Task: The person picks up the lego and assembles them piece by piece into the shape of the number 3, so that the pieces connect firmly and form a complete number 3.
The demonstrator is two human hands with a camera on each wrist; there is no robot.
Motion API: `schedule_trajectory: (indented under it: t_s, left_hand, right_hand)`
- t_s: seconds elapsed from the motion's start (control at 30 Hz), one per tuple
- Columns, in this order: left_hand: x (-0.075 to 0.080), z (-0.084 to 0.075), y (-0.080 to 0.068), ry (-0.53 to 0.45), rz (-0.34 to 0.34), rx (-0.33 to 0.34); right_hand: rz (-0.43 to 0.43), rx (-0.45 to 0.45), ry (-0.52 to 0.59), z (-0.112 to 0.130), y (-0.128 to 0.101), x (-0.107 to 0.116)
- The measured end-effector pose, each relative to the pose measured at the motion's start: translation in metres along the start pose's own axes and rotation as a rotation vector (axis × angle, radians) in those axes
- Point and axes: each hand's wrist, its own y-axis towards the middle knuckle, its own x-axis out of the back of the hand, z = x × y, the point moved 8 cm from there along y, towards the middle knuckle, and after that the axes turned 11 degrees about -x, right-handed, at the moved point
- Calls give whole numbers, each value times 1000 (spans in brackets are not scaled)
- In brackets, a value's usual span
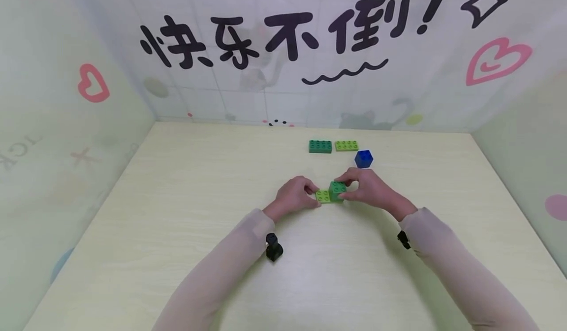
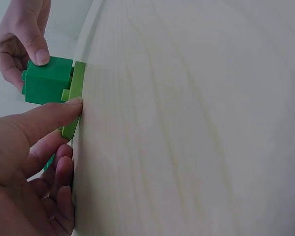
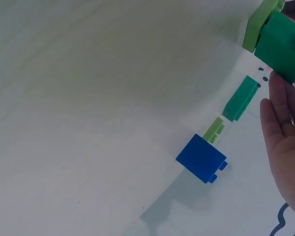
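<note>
A flat light-green building brick (image 1: 323, 196) lies on the table in front of the person. The left hand (image 1: 298, 193) pinches its left end between thumb and forefinger. Over the right end of that flat brick sits a green square brick (image 1: 337, 191), studs facing up. Thumb and fingers of the right hand (image 1: 368, 188) grip this square brick from the right side. In the left wrist view, the green brick (image 2: 46, 84) is right at the studs of the flat brick (image 2: 77, 78), slightly tilted, with a narrow gap showing.
Behind the hands lie a dark-green oblong brick (image 1: 320, 147) and a second flat light-green brick (image 1: 346, 146), side by side. A blue brick (image 1: 363, 159) stands just beyond the right hand. Printed fabric walls (image 1: 266, 105) close the table in at the back and sides.
</note>
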Motion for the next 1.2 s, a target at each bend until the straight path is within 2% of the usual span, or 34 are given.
schedule_trajectory:
  t_s: [0.57, 0.73, 1.03, 1.2]
  left_hand:
    - [4, 2, -1, -10, 16, 11]
    - [0, 0, 0, -27, 24, 13]
    - [-2, 3, -2, -39, 25, 34]
    - [1, 3, -2, -20, 17, 28]
  right_hand:
    - [11, -12, -74, 10, 2, -5]
    - [46, -14, -77, 10, -1, -2]
    - [160, -4, -80, 13, 3, 4]
    - [140, 0, -81, 16, 17, 16]
